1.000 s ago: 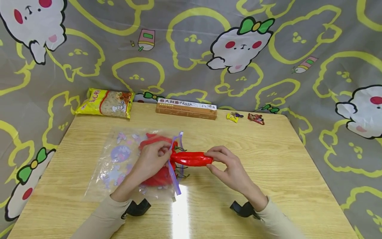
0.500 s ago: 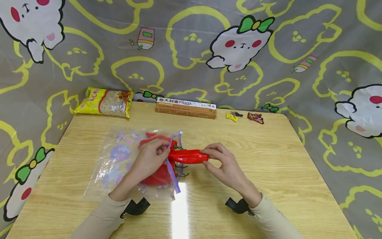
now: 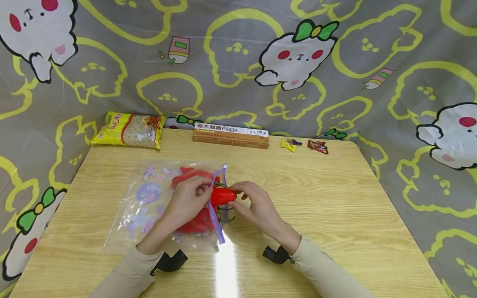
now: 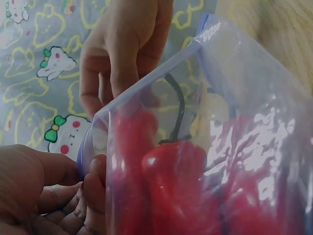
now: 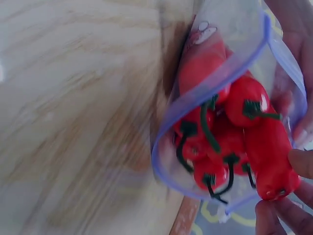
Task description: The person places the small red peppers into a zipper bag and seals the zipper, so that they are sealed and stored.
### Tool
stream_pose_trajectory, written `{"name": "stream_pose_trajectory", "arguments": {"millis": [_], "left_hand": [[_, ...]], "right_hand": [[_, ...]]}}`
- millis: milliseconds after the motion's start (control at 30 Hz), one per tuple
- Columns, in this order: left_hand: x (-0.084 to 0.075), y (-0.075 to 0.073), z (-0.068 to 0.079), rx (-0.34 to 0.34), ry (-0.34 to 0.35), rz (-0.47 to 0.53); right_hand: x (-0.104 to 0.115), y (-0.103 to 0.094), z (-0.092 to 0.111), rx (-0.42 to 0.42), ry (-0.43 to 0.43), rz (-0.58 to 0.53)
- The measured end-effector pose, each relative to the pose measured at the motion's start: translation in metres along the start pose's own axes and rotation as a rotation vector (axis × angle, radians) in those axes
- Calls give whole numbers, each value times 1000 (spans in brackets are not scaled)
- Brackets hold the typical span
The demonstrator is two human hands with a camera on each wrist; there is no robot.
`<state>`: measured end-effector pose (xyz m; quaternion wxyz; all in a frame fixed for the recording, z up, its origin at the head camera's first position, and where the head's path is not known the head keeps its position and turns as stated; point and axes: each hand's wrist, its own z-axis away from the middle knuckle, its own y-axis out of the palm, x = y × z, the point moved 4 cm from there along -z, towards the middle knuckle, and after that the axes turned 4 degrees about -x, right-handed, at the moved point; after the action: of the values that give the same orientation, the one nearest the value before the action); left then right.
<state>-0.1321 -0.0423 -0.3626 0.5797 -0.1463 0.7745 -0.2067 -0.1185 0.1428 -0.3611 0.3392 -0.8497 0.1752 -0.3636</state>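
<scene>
A clear zip bag (image 3: 128,211) with a purple zip edge lies on the table, its mouth facing right. My left hand (image 3: 188,200) pinches the edge of that mouth between thumb and fingers. Inside the bag, several red peppers (image 5: 210,174) with curled green stems show in the right wrist view. Another red pepper (image 3: 222,196) is partway in through the mouth, lying over the others. By its outer end my right hand (image 3: 261,211) grips it with thumb and fingertips, close to the purple edge. The inner part of this pepper is hidden behind the left hand and bag in the head view.
Along the table's (image 3: 316,198) back edge lie a yellow food packet (image 3: 130,129), a pasta box (image 3: 231,135), a small yellow wrapped snack (image 3: 288,145) and a red one (image 3: 318,146). A patterned grey cloth (image 3: 238,70) hangs behind and at both sides.
My right hand has moved left, pushing the red pepper further into the bag, so less of it sticks out. The left hand keeps its hold on the bag's edge.
</scene>
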Motion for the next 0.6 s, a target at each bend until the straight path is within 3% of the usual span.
{"name": "stream_pose_trajectory", "arguments": {"millis": [167,433,600], "left_hand": [[0,0,0,-5,-5,-2],[-1,-1,1,-8,-6,-8],[-1,-2,1,-5,-6,6]], "right_hand": [[7,14,-8,-31,-52,-54],[15,28,-14,-45,-106,-39],[13,31,-13,-30,-49,-70]]}}
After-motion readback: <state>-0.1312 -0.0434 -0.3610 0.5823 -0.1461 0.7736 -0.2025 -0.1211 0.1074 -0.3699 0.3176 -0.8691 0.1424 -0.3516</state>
